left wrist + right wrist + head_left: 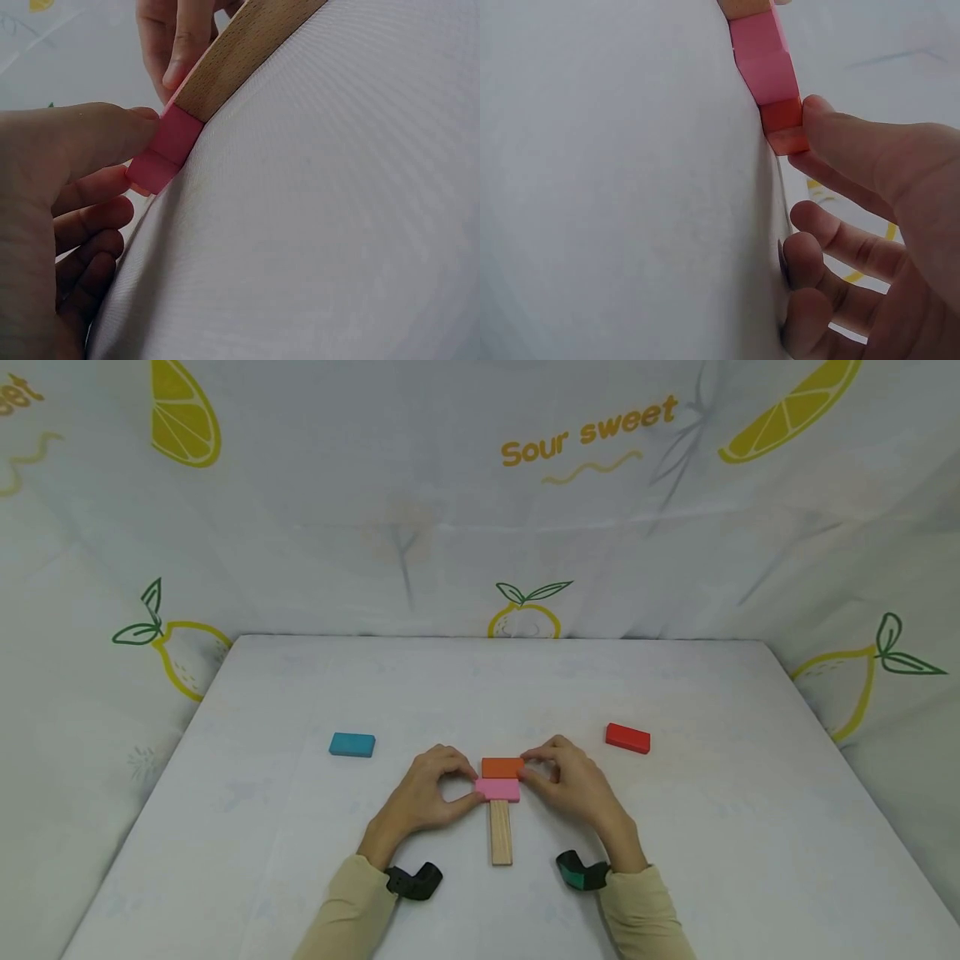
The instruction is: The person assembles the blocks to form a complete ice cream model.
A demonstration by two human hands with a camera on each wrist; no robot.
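Observation:
A plain wooden block [501,832] lies lengthwise on the table, pointing away from me. Across its far end lies a pink block [497,789], and directly beyond that an orange block [501,767], placed slightly further right. With thumb and index finger, my left hand [427,789] pinches the left end of the pink block; the left wrist view shows this pink end [166,150] against the wood. My right hand [579,785] pinches the right end of the orange block. In the right wrist view, the orange end [784,126] touches the pink block, while the other fingers curl loosely.
A blue block [352,744] lies on the table to the left, beyond my left hand. Further right is a red block [628,738], beyond my right hand. The white tabletop [262,827] meets a lemon-printed cloth [337,568] at the back and sides.

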